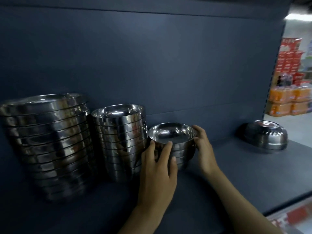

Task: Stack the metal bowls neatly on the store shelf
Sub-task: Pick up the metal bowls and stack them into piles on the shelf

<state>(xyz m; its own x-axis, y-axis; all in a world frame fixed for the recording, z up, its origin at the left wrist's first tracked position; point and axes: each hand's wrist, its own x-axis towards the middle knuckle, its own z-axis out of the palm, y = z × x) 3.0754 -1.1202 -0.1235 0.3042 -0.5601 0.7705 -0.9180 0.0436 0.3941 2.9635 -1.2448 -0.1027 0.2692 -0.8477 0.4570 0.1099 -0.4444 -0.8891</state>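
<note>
Dark shelf (236, 174), short bowl stack (173, 135) between left hand (156, 176) and right hand (204, 149)

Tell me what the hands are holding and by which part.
Both hold the short stack of bowls: the left hand grips its near side wall, the right hand its right side by the top rim.

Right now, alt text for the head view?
The left hand and right hand hold a short stack of metal bowls on a dark store shelf. A taller stack and the tallest stack stand to its left; upside-down bowls sit far right.
</note>
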